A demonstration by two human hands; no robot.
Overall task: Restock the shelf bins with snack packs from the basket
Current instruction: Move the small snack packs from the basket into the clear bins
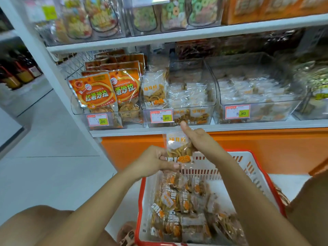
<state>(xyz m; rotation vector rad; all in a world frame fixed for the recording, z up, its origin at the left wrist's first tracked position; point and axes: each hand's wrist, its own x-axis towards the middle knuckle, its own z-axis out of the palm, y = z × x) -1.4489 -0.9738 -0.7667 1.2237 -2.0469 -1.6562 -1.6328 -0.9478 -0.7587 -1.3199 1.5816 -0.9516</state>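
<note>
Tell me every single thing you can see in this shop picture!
clear snack pack with orange print: one, clear and orange, held above the basket
white plastic basket with red rim: one, white and red, at the bottom
small snack packs: many, clear with orange and white labels, piled in the basket
clear plastic shelf bins: at least three, see-through, middle shelf
orange foil bags: several, orange, left bin
price tags: three, white, red and yellow-green, bin fronts
ring-candy bags: several, many colours, top shelf
dark bottles: several, dark, far left
left hand: one, grips the held pack low
right hand: one, grips its upper side, thumb raised
</note>
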